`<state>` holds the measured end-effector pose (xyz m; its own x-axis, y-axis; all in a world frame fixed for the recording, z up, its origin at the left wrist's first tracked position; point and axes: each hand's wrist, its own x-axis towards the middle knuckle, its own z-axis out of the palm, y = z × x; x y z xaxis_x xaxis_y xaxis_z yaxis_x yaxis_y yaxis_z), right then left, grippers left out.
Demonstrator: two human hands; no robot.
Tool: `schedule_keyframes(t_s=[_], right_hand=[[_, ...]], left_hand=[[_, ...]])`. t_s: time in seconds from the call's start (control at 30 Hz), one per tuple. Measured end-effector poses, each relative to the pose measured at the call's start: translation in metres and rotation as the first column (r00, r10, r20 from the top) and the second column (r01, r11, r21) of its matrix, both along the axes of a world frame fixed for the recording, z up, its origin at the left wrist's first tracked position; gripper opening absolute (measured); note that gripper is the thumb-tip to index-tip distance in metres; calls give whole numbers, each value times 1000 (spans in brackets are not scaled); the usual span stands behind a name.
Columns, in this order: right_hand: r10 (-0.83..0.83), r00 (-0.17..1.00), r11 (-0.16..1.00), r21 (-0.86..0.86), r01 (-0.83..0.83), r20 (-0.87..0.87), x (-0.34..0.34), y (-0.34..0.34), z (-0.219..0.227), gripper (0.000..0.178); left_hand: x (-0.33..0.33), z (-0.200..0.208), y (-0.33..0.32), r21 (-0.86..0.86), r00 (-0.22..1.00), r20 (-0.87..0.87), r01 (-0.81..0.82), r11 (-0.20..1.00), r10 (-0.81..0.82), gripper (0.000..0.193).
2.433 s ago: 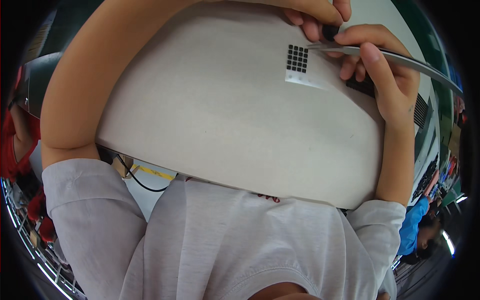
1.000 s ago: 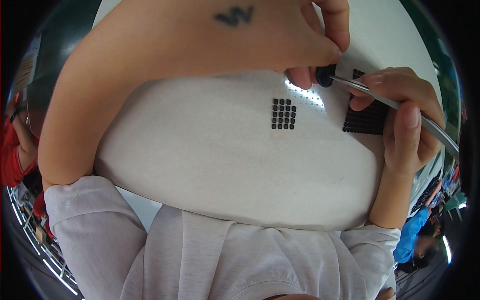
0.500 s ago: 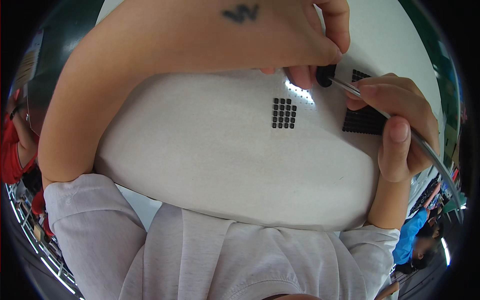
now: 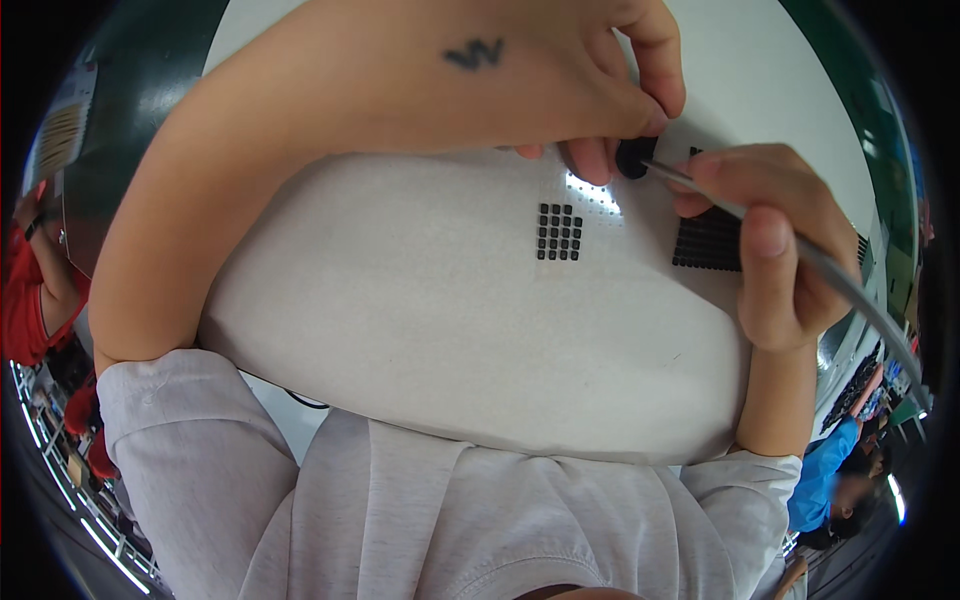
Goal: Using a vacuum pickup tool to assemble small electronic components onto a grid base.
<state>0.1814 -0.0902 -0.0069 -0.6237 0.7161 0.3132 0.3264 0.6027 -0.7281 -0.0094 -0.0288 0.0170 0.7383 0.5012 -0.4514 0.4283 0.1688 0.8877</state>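
Observation:
My left hand (image 4: 610,80) reaches across the top of the table, its thumb and fingers pinched on a small black piece with a rounded end (image 4: 634,158). In my right hand (image 4: 790,235) is a slim metal tool (image 4: 820,262), gripped like a pen. Its tip meets the black piece at my left fingers. Just below my left hand lies a block of small black square pads (image 4: 559,233), set in rows. Beside it is a clear dotted patch (image 4: 603,203) with a bright glare. Ridged black strips (image 4: 706,242) lie partly under my right hand.
The pale table (image 4: 450,320) has a curved front edge close to my body. A person in red (image 4: 40,290) is at the far left, and one in blue (image 4: 825,470) at the lower right. Dark green surfaces (image 4: 150,90) border the table at the left.
Both hands, with the black piece and the metal tool, have shifted slightly left and down in the picture. The pads have shifted slightly left and down too. Both grips stay the same.

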Motion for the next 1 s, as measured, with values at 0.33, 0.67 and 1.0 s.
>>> schedule_keyframes(t_s=[0.33, 0.67, 1.0], right_hand=[[-105, 977, 988, -128, 82, -187, 1, 0, 1, 22], [-152, 965, 985, -112, 131, -214, 0, -1, -4, 12], [-150, 965, 977, -179, 112, -214, -5, 2, -5, 12]], left_hand=[[-2, -4, 3, -174, 1000, 21, -9, 985, 12, 11], [1, -10, -5, -217, 997, 29, -63, 974, 70, 12], [-10, -18, -10, 223, 988, 140, -96, 970, 66, 11]])
